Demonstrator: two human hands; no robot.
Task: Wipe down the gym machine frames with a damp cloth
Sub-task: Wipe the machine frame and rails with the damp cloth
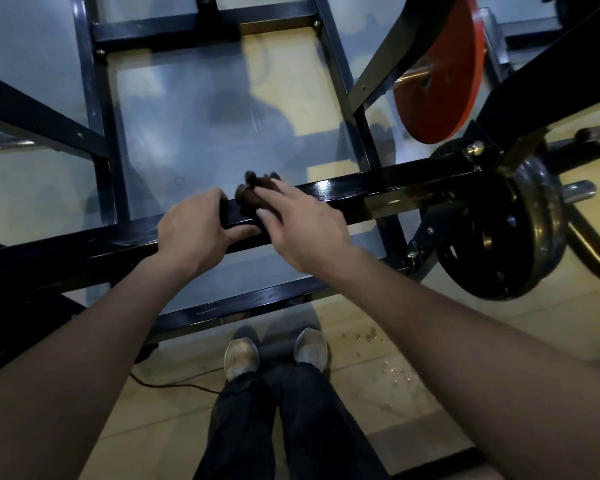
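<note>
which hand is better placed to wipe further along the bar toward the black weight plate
Right hand: it already presses the dark brown cloth on the glossy black square steel bar, nearer that plate. Left hand just grips the bar.

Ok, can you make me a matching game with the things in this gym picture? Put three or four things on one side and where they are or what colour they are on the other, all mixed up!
Things:
1. left hand
2. cloth
3. round weight plate
4. shoes

Clues:
A. orange-red, up on a bar end at the right
B. pale, down on the floor
C. grips the black frame bar
D. dark brown, under the right hand on the bar

Pairs: 1-C, 2-D, 3-A, 4-B
</note>
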